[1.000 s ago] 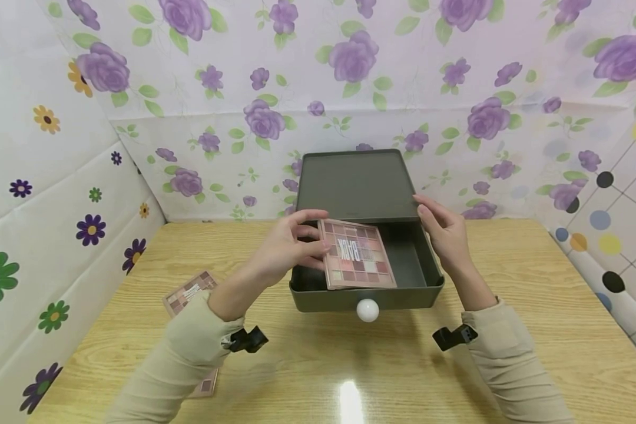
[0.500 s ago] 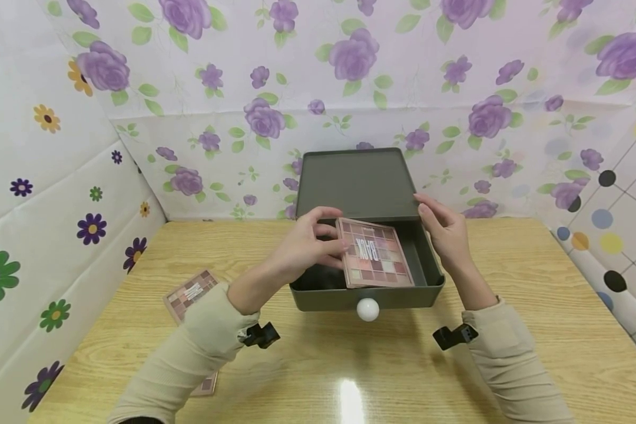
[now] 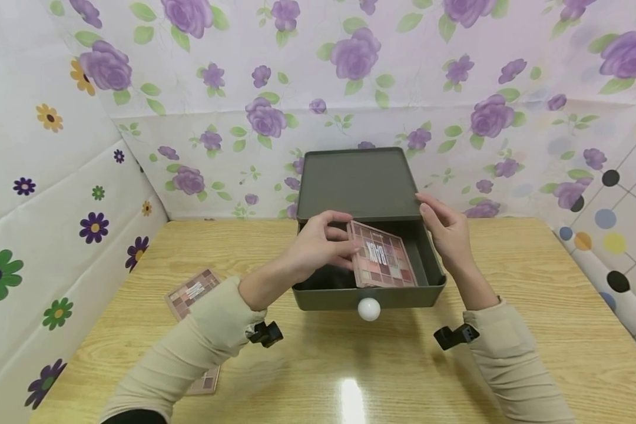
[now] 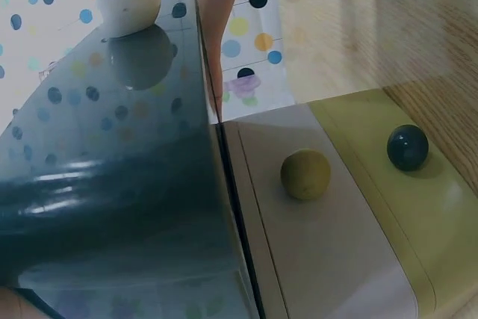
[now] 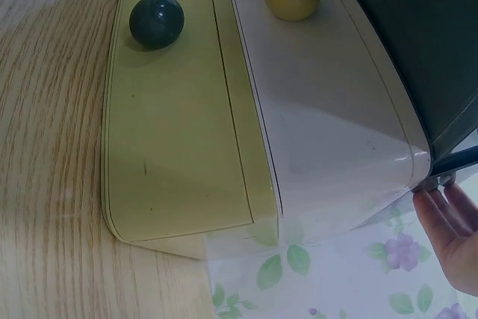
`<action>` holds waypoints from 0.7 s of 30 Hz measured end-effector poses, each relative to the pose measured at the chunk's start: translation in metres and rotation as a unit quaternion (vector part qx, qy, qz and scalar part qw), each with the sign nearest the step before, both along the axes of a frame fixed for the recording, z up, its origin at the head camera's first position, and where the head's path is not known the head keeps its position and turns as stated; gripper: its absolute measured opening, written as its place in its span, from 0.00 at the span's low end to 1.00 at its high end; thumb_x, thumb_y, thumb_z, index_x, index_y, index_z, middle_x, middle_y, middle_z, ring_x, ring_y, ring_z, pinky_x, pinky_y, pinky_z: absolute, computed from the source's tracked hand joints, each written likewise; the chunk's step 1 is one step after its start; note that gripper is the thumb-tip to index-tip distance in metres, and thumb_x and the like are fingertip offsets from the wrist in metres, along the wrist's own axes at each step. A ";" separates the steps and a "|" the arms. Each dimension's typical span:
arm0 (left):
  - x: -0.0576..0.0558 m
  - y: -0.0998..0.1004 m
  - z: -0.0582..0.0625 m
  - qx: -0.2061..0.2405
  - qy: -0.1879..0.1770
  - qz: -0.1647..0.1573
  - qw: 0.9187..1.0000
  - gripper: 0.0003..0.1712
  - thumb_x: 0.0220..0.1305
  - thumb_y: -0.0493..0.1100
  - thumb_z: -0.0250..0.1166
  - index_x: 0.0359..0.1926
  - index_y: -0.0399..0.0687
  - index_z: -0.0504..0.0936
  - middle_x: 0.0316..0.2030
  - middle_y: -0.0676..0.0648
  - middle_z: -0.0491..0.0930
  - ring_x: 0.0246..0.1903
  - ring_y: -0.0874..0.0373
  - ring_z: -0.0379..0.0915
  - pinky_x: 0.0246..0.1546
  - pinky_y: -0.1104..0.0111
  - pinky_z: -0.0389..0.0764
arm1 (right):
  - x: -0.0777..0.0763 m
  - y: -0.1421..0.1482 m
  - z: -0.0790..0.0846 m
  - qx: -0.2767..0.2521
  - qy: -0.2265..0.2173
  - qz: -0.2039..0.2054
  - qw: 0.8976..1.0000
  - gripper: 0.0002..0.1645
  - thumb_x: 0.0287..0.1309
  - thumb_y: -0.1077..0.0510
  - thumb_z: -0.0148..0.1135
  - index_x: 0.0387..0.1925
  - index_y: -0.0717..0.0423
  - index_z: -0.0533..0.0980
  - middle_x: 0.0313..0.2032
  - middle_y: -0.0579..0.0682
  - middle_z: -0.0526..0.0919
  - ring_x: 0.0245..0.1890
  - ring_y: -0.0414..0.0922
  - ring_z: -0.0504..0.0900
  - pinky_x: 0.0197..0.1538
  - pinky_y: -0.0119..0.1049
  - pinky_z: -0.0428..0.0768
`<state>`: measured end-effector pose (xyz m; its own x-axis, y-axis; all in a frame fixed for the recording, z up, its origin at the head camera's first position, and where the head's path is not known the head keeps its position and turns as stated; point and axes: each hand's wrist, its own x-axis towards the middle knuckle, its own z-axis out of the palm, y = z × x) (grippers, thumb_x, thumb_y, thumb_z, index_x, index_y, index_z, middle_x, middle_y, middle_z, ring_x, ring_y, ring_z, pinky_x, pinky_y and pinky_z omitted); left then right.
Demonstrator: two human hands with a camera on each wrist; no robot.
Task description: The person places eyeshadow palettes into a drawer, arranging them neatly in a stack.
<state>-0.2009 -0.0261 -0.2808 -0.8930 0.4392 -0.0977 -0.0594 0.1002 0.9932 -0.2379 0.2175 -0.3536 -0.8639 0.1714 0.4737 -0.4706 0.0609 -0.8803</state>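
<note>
My left hand [image 3: 325,242] reaches into the pulled-out dark green drawer [image 3: 328,298] and pinches the left edge of an eyeshadow palette [image 3: 384,256] lettered "BACK". The palette lies tilted over the drawer's right half, its near edge at the front wall. My right hand [image 3: 447,232] touches the right side of the drawer cabinet [image 3: 356,182] near its front corner, fingers mostly straight. In the right wrist view, the fingertips of that hand [image 5: 455,233] rest by the drawer's side. A white knob [image 3: 368,309] sits on the drawer front.
More eyeshadow palettes [image 3: 193,291] lie on the wooden table [image 3: 275,383], partly under my left forearm. Below the pulled-out drawer are a white drawer [image 4: 299,237] with a yellow knob and a yellow-green drawer [image 5: 175,147] with a dark knob. A flowered cloth [image 3: 233,129] hangs behind.
My left hand has moved right, carrying the palette across the drawer from its middle toward the right side. My right hand has stayed at the cabinet's corner.
</note>
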 end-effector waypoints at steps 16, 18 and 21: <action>0.003 0.010 0.000 -0.028 0.015 0.001 0.999 0.28 0.56 0.28 0.63 0.57 0.33 0.64 0.43 0.33 0.78 0.25 0.52 0.80 0.29 0.61 0.81 | 0.001 0.000 0.000 0.000 -0.006 -0.004 1.000 0.16 0.61 0.58 0.56 0.49 0.59 0.79 0.46 0.37 0.80 0.38 0.34 0.73 0.37 0.23 0.73; 0.004 0.009 0.000 -0.025 0.007 -0.009 1.000 0.28 0.55 0.28 0.63 0.57 0.32 0.65 0.44 0.33 0.78 0.24 0.52 0.80 0.28 0.61 0.82 | 0.001 0.000 0.000 0.001 -0.006 -0.006 1.000 0.16 0.61 0.58 0.56 0.49 0.59 0.79 0.46 0.37 0.80 0.39 0.34 0.74 0.38 0.23 0.74; 0.005 0.008 0.000 -0.028 -0.003 -0.025 0.999 0.30 0.54 0.26 0.63 0.59 0.31 0.65 0.46 0.32 0.77 0.24 0.53 0.80 0.29 0.61 0.82 | 0.001 -0.001 0.001 0.002 -0.007 -0.004 1.000 0.16 0.61 0.58 0.56 0.49 0.58 0.79 0.45 0.37 0.80 0.38 0.34 0.74 0.38 0.23 0.74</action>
<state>-0.1959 -0.0186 -0.2804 -0.8697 0.4765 -0.1289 -0.0588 0.1593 0.9855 -0.2367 0.2169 -0.3530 -0.8686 0.1769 0.4629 -0.4586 0.0674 -0.8861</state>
